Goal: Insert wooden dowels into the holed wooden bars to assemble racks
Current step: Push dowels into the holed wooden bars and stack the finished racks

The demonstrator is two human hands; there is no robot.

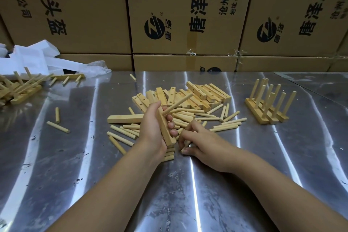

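My left hand (153, 128) grips a holed wooden bar (167, 132) held on end, tilted toward me, with one dowel (178, 104) sticking out of it up and to the right. Just to its right, my right hand (195, 140) pinches a loose dowel (185, 146) low over the table, fingers curled round it. A pile of holed bars (199, 93) lies behind both hands. Loose dowels (216, 118) are scattered around and under the hands. One long bar (125, 118) lies flat left of my left hand.
The metal table (94, 165) is shiny and scratched. Finished racks (267, 103) stand at the right, dowels up. More assembled racks (20, 86) are heaped at the far left beside white foam (35, 56). Cardboard boxes (188, 15) wall off the back.
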